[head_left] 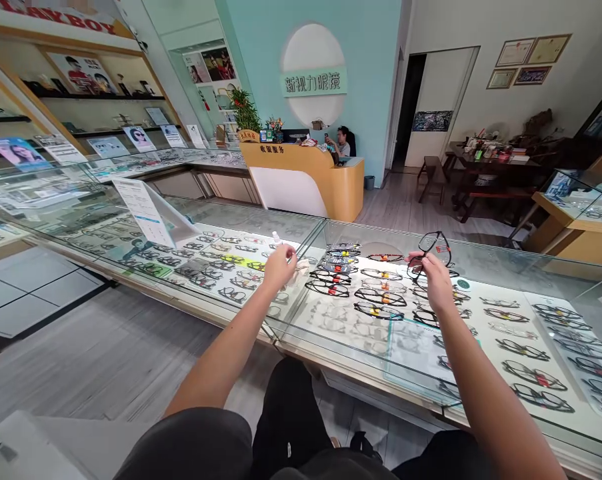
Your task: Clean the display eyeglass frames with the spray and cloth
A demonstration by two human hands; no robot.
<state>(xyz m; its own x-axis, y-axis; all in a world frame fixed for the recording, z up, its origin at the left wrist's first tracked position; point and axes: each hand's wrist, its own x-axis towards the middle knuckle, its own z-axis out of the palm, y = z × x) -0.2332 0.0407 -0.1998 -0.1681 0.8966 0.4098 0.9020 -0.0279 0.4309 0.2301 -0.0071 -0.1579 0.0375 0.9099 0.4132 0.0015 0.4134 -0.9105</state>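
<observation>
My right hand (437, 279) is closed on a pair of eyeglasses (449, 248) with dark frames and a small red tag on one lens, held up above the glass counter. In my left hand (279, 268) is a small bottle (276, 237) with a white top; its lower part is hidden by my fingers. Below and between my hands, rows of eyeglasses (381, 297) with red and yellow tags lie in the display case (325, 230).
A folded white sign (153, 212) stands on the counter to the left. Beyond are a wooden reception desk (301, 163) with a seated person (341, 141), and a dark table (501, 155) with benches. More eyeglasses (575, 347) fill the right side.
</observation>
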